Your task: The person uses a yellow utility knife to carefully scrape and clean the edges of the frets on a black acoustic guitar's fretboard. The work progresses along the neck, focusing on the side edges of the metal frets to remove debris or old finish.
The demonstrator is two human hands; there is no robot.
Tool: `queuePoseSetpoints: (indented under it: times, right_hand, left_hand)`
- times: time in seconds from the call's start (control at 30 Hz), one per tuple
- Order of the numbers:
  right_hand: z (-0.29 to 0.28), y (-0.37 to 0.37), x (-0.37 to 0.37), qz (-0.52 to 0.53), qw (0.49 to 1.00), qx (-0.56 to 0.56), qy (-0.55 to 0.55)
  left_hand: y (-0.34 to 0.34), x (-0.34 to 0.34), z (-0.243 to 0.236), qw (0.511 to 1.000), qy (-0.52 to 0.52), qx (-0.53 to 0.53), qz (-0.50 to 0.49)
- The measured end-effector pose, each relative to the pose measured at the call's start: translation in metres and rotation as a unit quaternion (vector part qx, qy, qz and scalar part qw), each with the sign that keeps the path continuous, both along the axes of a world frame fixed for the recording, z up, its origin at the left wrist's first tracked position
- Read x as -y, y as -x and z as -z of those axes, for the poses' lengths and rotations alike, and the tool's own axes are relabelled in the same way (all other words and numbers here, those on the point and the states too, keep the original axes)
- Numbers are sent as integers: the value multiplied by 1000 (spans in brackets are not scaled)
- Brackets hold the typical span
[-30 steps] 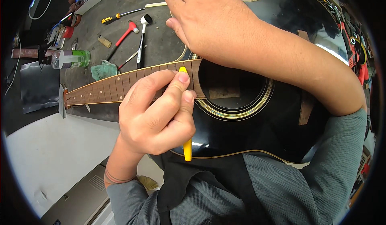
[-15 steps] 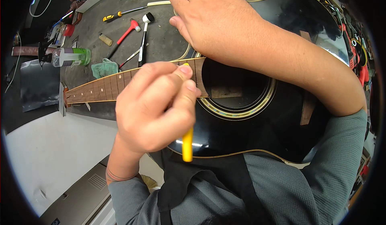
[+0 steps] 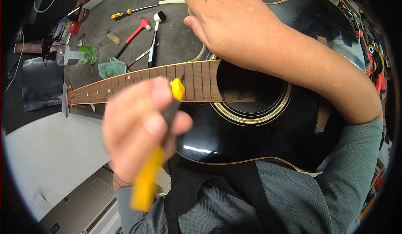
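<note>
Left of centre, the left hand [image 3: 134, 129] has its fingers closed round a yellow-and-black tool [image 3: 151, 169]. The guitar [image 3: 234, 146] fills centre to upper right. The right hand [image 3: 228, 20], upper centre, curls loosely; its grip is hidden. A tool slip could scratch the neck [image 3: 197, 83].

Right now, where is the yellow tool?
The yellow tool is left of centre in the head view, in the fingers of the left hand, its upper end over the fretboard.
</note>
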State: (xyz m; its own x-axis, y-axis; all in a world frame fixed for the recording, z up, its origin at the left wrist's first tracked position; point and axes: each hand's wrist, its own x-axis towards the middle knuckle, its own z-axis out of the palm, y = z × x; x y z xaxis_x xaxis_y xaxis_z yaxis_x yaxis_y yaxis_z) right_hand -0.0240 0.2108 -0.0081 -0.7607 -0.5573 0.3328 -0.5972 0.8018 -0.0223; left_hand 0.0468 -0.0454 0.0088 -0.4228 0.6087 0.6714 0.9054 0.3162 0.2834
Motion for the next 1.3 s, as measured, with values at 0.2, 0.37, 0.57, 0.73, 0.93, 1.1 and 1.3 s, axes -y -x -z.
queuePoseSetpoints:
  times: [0.2, 0.37, 0.57, 0.73, 0.93, 1.1, 1.3]
  right_hand:
    - [-13, -1, 5, 18, 998, 51, -13]
    - [-13, 0, 6, 20, 998, 54, -19]
    - [-24, -4, 9, 16, 997, 75, -21]
    - [-13, 2, 7, 9, 998, 55, -28]
    - [-19, -1, 7, 5, 997, 52, -47]
    - [-14, 0, 6, 11, 998, 48, -36]
    - [-6, 2, 6, 9, 999, 32, -28]
  left_hand:
    - [12, -12, 5, 883, -207, 421, -7]
    - [17, -17, -1, 856, -178, 485, 8]
    - [18, -17, -3, 860, -164, 483, 2]
    - [20, -18, -2, 864, -163, 477, 3]
    - [20, -18, -4, 873, -138, 467, -2]
    - [20, -18, -8, 895, -71, 440, 0]
    - [20, -17, -3, 931, -28, 364, -11]
